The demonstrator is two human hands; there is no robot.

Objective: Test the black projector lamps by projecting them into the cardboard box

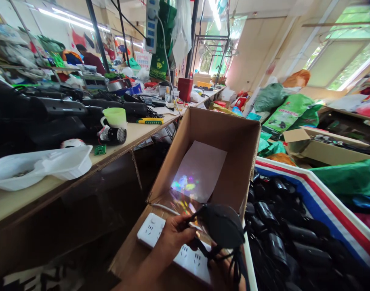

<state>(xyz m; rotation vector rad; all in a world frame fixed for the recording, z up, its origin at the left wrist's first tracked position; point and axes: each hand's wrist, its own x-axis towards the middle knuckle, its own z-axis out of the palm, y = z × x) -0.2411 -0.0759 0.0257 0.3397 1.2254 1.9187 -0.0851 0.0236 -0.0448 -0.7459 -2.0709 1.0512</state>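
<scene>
Gripping a wired black plastic housing in the closed left hand above a cardboard box, white power strip inside, right hand mostly hidden, grip unclear.

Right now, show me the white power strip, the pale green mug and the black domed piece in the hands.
White power strip [151, 231]: head view, on its top face.
Pale green mug [114, 117]: head view, on its body.
Black domed piece [221, 225]: head view, on its curved top.

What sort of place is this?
Probably a small electronics workshop: a green circuit board on a long workbench, a white power strip in a cardboard box, and a striped bin of black devices.
</scene>
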